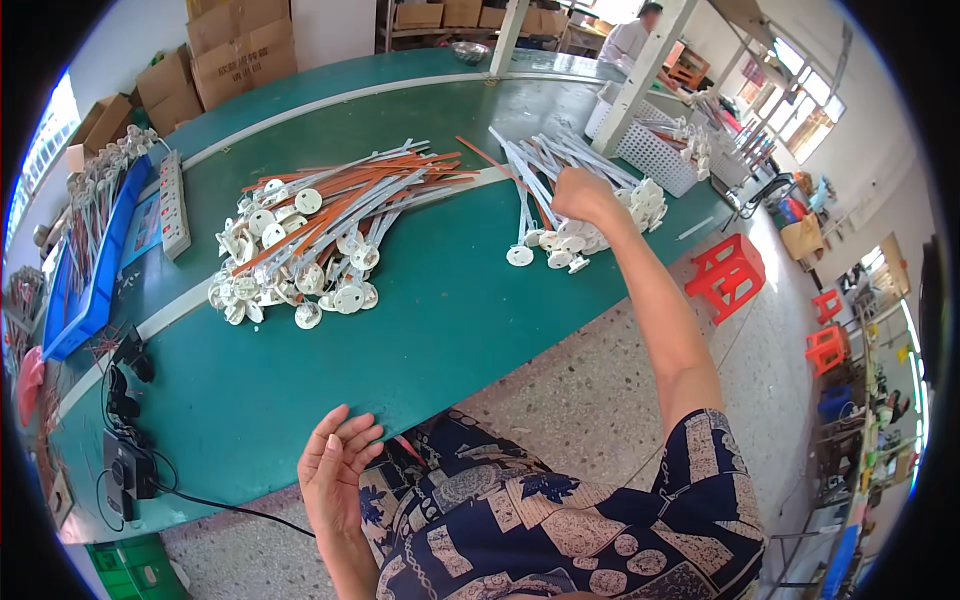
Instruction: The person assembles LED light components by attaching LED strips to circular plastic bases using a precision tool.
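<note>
My right hand (585, 198) is closed over the smaller pile of white round-headed pieces with long grey and orange wire tails (570, 240), at the right of the green table. The back of the hand hides its fingertips and whatever they grip. Close to the table's near edge, my left hand (338, 462) is held palm up with its fingers apart and nothing in it. A larger pile of the same white-headed pieces (300, 260) lies left of centre. Its heads face left and toward me, while the grey and orange tails point to the far right.
A blue tray (100, 260) of similar pieces and a white power strip (174, 205) lie at the left. Black cabled devices (130, 465) sit near the front left corner. White baskets (655, 160) stand far right by a post. Red stools (727, 278) are on the floor.
</note>
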`<control>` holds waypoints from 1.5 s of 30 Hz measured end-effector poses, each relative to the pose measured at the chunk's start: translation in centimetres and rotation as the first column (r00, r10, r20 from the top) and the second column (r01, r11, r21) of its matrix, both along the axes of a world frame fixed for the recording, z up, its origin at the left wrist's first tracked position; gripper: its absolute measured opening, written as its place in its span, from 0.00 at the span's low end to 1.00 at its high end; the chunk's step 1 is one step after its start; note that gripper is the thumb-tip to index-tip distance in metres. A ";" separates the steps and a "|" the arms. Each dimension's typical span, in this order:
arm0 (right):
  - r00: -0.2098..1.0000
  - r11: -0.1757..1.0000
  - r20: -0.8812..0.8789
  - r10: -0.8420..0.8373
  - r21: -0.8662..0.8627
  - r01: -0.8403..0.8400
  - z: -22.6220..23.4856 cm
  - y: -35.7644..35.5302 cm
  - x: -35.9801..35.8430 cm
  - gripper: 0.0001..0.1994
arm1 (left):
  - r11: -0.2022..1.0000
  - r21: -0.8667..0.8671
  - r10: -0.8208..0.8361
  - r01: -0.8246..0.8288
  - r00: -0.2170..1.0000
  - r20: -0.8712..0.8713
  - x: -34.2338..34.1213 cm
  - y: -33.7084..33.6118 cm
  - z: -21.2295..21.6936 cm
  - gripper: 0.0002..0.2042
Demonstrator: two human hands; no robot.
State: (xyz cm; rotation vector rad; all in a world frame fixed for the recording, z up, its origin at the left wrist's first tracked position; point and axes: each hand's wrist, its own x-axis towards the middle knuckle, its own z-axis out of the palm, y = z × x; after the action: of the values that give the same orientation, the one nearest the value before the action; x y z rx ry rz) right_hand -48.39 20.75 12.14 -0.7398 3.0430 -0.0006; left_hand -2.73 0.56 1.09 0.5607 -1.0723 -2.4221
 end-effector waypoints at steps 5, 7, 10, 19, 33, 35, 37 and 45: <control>0.997 0.976 -0.027 -0.072 0.202 0.076 0.5 -1.7 1.1 0.16 | 1.000 -0.001 0.003 -0.003 1.000 -0.009 0.3 -0.2 0.0 0.19; 0.997 0.973 -0.069 -0.046 0.222 0.060 -0.2 -1.5 0.5 0.17 | 1.000 0.021 0.005 -0.005 1.000 -0.014 0.3 -0.2 0.2 0.19; 0.993 0.970 -0.118 -0.007 0.241 0.036 -0.5 -1.9 1.2 0.20 | 0.999 0.040 -0.014 0.016 0.999 -0.038 0.4 -0.3 0.1 0.18; 0.871 0.845 -0.309 0.382 -0.265 -0.465 -2.1 -10.3 5.9 0.11 | 0.999 0.037 -0.033 0.034 0.999 -0.029 0.7 -0.4 0.1 0.18; 0.447 0.475 -0.614 0.650 -0.130 -0.870 -5.8 -23.0 14.8 0.05 | 0.999 0.038 -0.012 0.013 1.000 -0.014 0.4 -0.2 0.1 0.17; 0.422 0.404 -0.580 0.696 -0.169 -0.899 -5.3 -22.1 14.7 0.08 | 0.999 0.028 -0.017 0.018 1.000 -0.020 0.4 -0.1 0.4 0.17; 0.336 0.252 -0.604 0.723 -0.223 -0.942 -4.3 -21.3 15.2 0.08 | 0.999 0.034 0.002 -0.001 0.999 -0.032 0.2 -0.1 0.9 0.17; 0.179 0.106 -0.516 0.838 -0.169 -0.980 -0.7 -15.7 22.8 0.10 | 0.985 0.139 0.134 -0.098 0.949 -0.285 -2.0 -1.8 1.1 0.33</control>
State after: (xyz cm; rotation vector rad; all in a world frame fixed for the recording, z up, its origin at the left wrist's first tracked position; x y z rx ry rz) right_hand -25.54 5.02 11.40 -2.8102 2.0255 -0.7119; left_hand -4.69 -1.29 2.20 0.2793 -0.7487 -2.3840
